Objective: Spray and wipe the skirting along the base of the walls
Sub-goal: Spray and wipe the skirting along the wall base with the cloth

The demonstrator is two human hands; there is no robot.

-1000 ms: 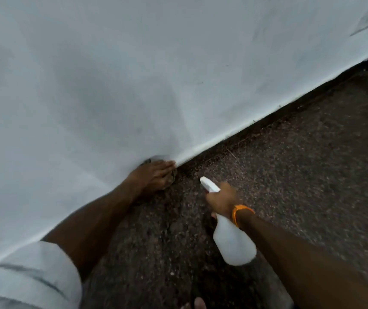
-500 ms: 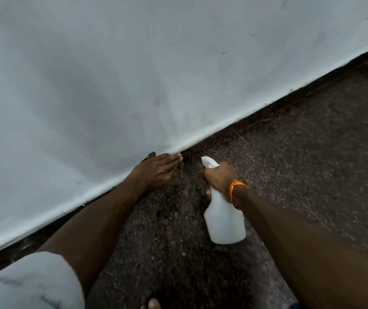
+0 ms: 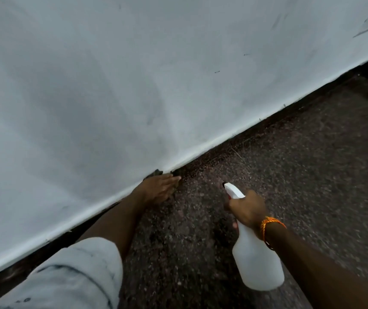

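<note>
2 hands: left hand (image 3: 158,188), right hand (image 3: 249,210). 1 spray bottle (image 3: 257,264), white. 1 cloth (image 3: 156,172), dark, mostly hidden. 1 thread bracelet (image 3: 267,224), orange. 1 sleeve (image 3: 78,275), rolled up, pale. 1 wall (image 3: 134,85), 1 skirting strip (image 3: 294,108), 1 speckled floor (image 3: 290,175).

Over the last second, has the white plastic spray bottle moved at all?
Yes. The white plastic spray bottle, gripped by the right hand, has pulled back from the dark skirting strip at the wall's foot, toward the person.
</note>
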